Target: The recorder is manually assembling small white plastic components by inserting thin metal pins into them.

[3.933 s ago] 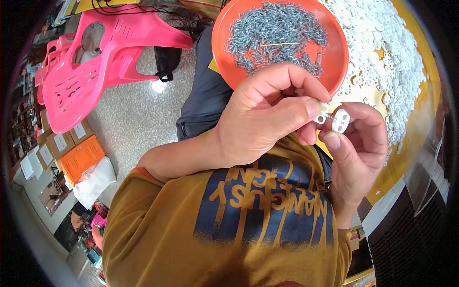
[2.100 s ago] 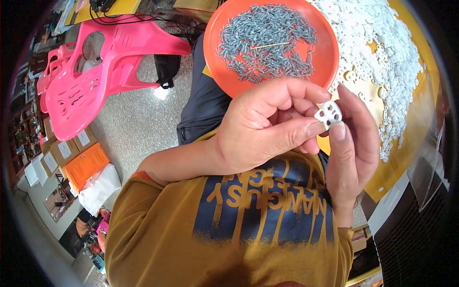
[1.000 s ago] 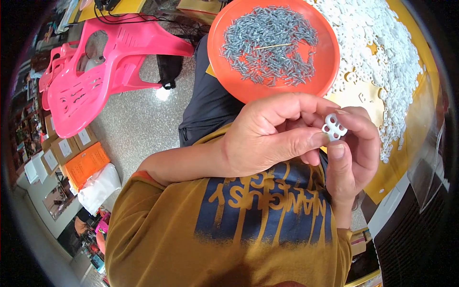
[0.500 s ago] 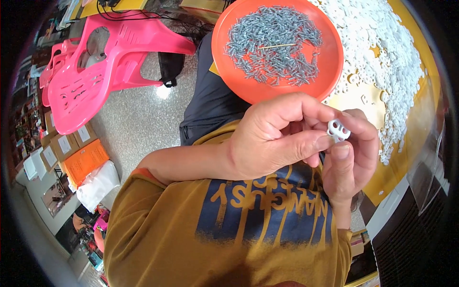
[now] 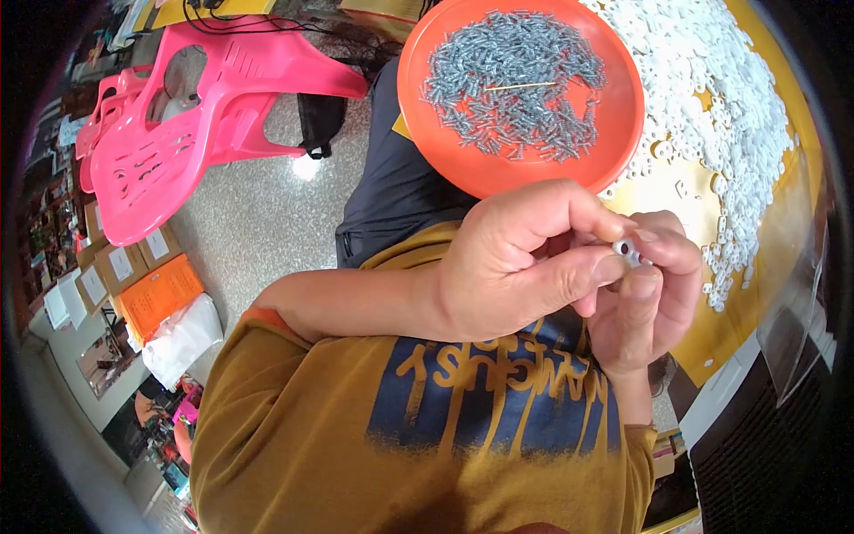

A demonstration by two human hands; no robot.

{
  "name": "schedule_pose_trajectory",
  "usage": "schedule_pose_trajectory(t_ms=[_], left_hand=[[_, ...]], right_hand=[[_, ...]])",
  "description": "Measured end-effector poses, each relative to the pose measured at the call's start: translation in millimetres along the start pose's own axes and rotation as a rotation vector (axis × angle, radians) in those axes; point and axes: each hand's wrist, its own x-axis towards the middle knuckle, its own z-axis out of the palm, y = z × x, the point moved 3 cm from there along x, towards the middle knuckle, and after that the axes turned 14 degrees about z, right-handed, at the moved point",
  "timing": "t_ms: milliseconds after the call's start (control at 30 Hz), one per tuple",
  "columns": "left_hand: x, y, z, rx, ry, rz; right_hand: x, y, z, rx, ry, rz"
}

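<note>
Between my two hands, in front of my chest, is a small white plastic cord lock (image 5: 627, 250) with round holes. The thumb and forefinger of my left hand (image 5: 520, 258) pinch it from the left. My right hand (image 5: 654, 307) grips it from the other side with thumb and curled fingers, which cover much of it. Just beyond the hands, a red-orange round tray (image 5: 480, 178) holds a heap of small metal springs (image 5: 511, 67), with a thin wooden stick (image 5: 525, 86) lying across them. To the right, many white plastic pieces (image 5: 703, 98) are spread over a yellow surface (image 5: 663, 191).
A pink plastic chair (image 5: 147, 173) stands at the left on the speckled floor (image 5: 258, 205). Cardboard boxes (image 5: 120, 262), an orange package (image 5: 165, 298) and a white bag (image 5: 187, 338) sit beyond it. Clear plastic sheeting (image 5: 796, 329) hangs at the right edge.
The cord lock has been tilted and pressed closer between the fingers, so less of its face shows. My right fingers have closed in over it.
</note>
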Motion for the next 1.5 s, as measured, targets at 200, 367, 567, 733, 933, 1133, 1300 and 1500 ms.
schedule_pose_trajectory(t_ms=[200, 367, 567, 733, 933, 1133, 1300, 1500], left_hand=[[-0.4, -0.3, 2.3, 0.002, 0.031, 0.012], [1.2, -2.1, 0.4, -0.052, 0.052, -0.053], [5.2, 4.9, 1.7, -0.018, 0.020, -0.125], [7.4, 0.3, 0.5, -0.046, 0.140, -0.304], [11.3, 3.2, -1.6, 0.010, 0.241, -0.371], [11.3, -1.4, -0.8, 0.047, 0.268, -0.365], [18.6, -6.9, 7.4, 0.082, 0.216, -0.358], [25.2, -12.7, 18.8, 0.113, 0.174, -0.418]], right_hand=[[-2.5, 0.6, -0.4, -0.099, 0.037, -0.001], [2.3, -0.3, -0.7, -0.003, 0.003, 0.013], [3.9, -3.5, -2.6, -0.029, -0.036, -0.039], [1.3, -7.9, -6.3, -0.287, -0.005, 0.006], [0.3, -27.8, -16.1, -0.160, 0.068, -0.083], [-11.8, -91.1, -25.7, 0.538, -0.347, 0.002], [-7.5, -114.3, -31.4, 0.618, -0.513, -0.016], [-8.5, -124.9, -37.0, 0.704, -0.558, -0.099]])
